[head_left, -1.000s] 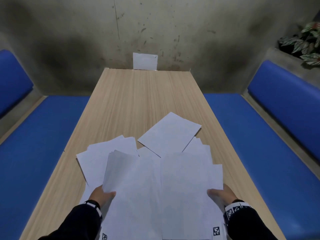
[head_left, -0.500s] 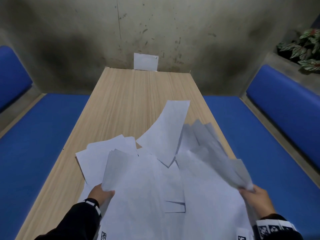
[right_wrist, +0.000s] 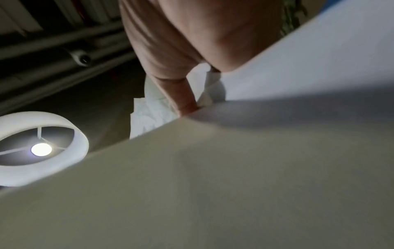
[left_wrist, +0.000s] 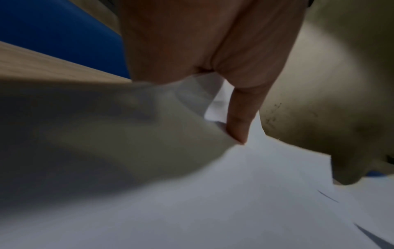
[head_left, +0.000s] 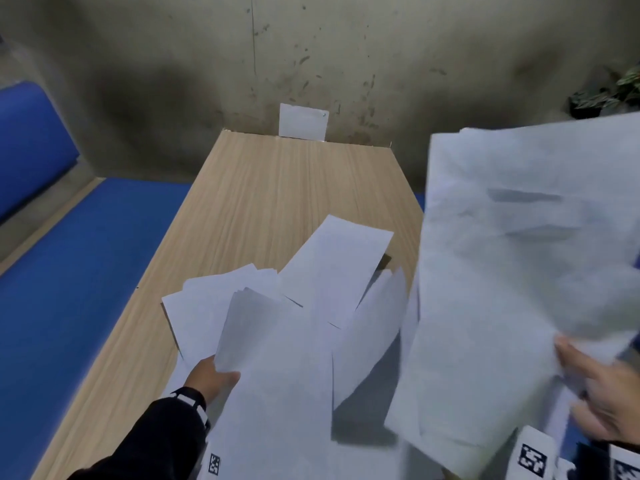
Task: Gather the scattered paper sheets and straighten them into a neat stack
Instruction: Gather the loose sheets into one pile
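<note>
White paper sheets (head_left: 332,278) lie fanned and overlapping on the near half of the wooden table (head_left: 277,188). My left hand (head_left: 213,375) pinches the left edge of a bundle of sheets (head_left: 277,368); the left wrist view shows its thumb (left_wrist: 238,128) pressing down on the paper (left_wrist: 234,193). My right hand (head_left: 602,386) grips a batch of sheets (head_left: 519,271) lifted upright at the right, off the table. In the right wrist view a finger (right_wrist: 183,97) curls round that raised paper (right_wrist: 213,185).
Blue padded benches (head_left: 69,289) run along both sides of the table. A small white card (head_left: 303,121) stands against the stained wall at the table's far end. A plant (head_left: 616,91) sits at the upper right. A ceiling lamp (right_wrist: 40,148) shows in the right wrist view.
My right hand has swung its batch of sheets up from flat on the table to upright at the right. The left hand has kept its hold in place.
</note>
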